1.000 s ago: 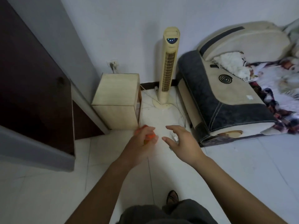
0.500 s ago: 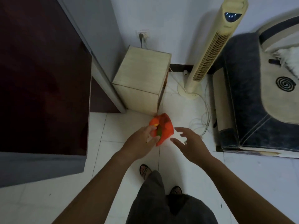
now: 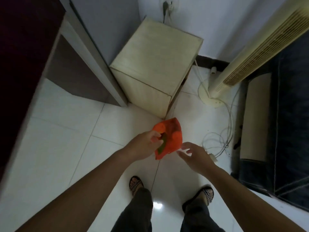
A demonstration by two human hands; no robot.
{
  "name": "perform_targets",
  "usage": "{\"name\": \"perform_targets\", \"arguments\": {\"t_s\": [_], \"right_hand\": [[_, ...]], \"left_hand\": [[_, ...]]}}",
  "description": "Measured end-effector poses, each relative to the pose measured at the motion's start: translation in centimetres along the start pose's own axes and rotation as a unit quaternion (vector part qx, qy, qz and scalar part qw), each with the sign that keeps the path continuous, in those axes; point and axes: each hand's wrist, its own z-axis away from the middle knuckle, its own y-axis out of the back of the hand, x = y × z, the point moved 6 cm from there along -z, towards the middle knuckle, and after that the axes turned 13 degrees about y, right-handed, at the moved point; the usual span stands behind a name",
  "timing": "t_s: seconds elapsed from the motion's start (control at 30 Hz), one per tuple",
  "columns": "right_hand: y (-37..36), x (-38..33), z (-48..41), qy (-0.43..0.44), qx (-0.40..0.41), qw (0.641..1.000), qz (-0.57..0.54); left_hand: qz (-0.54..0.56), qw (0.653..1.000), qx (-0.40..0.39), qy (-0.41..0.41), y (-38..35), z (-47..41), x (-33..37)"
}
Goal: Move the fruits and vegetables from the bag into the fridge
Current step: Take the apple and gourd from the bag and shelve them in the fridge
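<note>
Bag (image 3: 173, 131) sagged lower; orange, lumpy, green veg (image 3: 163, 144) showing; L hand (image 3: 143, 145) grips.

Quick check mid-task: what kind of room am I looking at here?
Probably a bedroom or sitting room in a home: a tower fan stands on the white tiled floor, next to a small wooden cabinet below a wall socket, and a dark padded sofa or bed lies at the right.

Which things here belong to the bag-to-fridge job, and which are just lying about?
Job: orange bag, green item in it, left hand gripping the bag, right hand open beside it.
Lying about: wooden box, tower fan, floor cables, wall socket.
</note>
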Motion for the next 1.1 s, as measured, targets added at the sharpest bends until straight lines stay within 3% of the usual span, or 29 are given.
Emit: {"name": "perform_targets", "arguments": {"t_s": [0.23,0.37,0.47,0.57,0.63,0.77,0.9,1.1], "right_hand": [[-8.6,15.9,-14.1,0.116,-0.110,0.974,0.161],[-11.8,22.1,-21.6,0.237,-0.049,0.938,0.247],[-14.0,25.9,-26.9,0.259,-0.077,0.939,0.212],[-15.7,28.8,-31.6,0.290,-0.043,0.938,0.186],[-16.8,30.3,-33.5,0.278,-0.027,0.949,0.143],[-18.7,32.7,-34.0,0.236,-0.073,0.953,0.174],[-18.9,33.7,-32.5,0.229,-0.083,0.948,0.204],[-19.0,35.7,-33.3,0.267,-0.114,0.926,0.243]], "left_hand": [[-0.047,0.996,0.072,-0.024,-7.8,-20.0,-6.6],[-0.068,0.981,0.159,-0.084,-10.2,-29.8,-10.4],[-0.141,0.961,0.187,-0.147,-11.3,-36.3,-13.0],[-0.171,0.938,0.214,-0.214,-12.1,-41.5,-14.3],[-0.196,0.937,0.209,-0.200,-12.9,-44.5,-15.4],[-0.186,0.956,0.141,-0.177,-15.0,-46.5,-16.8],[-0.150,0.967,0.161,-0.125,-17.1,-45.9,-17.7],[-0.144,0.969,0.131,-0.154,-19.2,-46.7,-18.3]]}}
